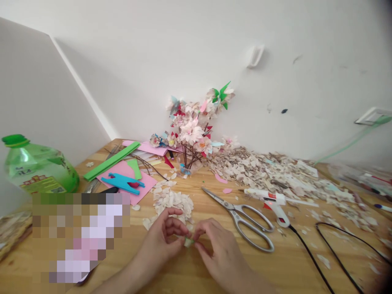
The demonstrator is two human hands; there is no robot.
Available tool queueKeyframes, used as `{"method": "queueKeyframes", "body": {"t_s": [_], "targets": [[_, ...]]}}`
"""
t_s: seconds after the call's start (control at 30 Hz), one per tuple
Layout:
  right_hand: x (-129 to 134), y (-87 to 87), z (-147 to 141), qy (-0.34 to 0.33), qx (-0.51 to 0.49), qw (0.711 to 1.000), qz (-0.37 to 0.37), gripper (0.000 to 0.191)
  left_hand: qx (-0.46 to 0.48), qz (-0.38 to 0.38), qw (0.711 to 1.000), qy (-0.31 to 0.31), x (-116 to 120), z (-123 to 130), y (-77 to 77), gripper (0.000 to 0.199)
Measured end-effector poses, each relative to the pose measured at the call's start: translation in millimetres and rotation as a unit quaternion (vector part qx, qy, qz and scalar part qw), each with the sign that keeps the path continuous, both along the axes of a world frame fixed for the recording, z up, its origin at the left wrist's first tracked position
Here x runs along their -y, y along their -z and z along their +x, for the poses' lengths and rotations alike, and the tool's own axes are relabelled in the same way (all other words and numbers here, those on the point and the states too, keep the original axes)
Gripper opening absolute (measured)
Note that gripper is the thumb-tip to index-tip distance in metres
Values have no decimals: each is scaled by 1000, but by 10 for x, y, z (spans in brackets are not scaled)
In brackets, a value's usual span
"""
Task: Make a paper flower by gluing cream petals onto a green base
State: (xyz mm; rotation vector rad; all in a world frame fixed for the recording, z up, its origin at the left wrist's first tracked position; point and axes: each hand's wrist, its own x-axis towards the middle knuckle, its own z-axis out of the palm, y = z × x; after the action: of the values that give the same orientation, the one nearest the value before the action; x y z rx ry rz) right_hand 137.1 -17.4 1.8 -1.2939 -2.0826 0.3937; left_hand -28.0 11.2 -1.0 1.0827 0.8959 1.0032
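Note:
Near the front middle of the table, my left hand (165,237) and my right hand (218,247) meet fingertip to fingertip. Both pinch a small pale petal-like piece with some green on it (188,242); its full shape is partly hidden by the fingers. Just beyond my hands lies a small pile of pale petal-like flakes (174,201). To the right of my right hand, metal scissors (237,212) rest with their blades together. A white glue gun (277,204) lies behind the scissors, with a glue stick in its back end.
Handmade flowers (192,130) stand in a clear cup near the wall. A wide heap of flakes (269,171) covers the back right. Left lie pink paper (147,185), a green strip (112,161), a blue piece (122,182) and a green bottle (39,167). A black cable (309,253) runs right.

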Motion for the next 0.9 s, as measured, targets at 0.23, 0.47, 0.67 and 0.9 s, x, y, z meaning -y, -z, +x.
{"method": "queueKeyframes", "body": {"t_s": [0.23, 0.47, 0.67, 0.9], "targets": [[-19, 39, 7, 3, -20, 999, 33, 27, 47, -82, 995, -27, -27, 5, 24, 49], [-21, 29, 4, -8, 0, 997, 79, 34, 84, -132, 987, -36, -3, 22, -52, 49], [-21, 58, 9, 1, 3, 994, 114, 30, 123, -199, 972, -18, 18, -2, -163, 48], [-30, 80, 15, 51, -22, 993, 106, 25, 146, -209, 967, -26, 13, 1, -156, 46]]}}
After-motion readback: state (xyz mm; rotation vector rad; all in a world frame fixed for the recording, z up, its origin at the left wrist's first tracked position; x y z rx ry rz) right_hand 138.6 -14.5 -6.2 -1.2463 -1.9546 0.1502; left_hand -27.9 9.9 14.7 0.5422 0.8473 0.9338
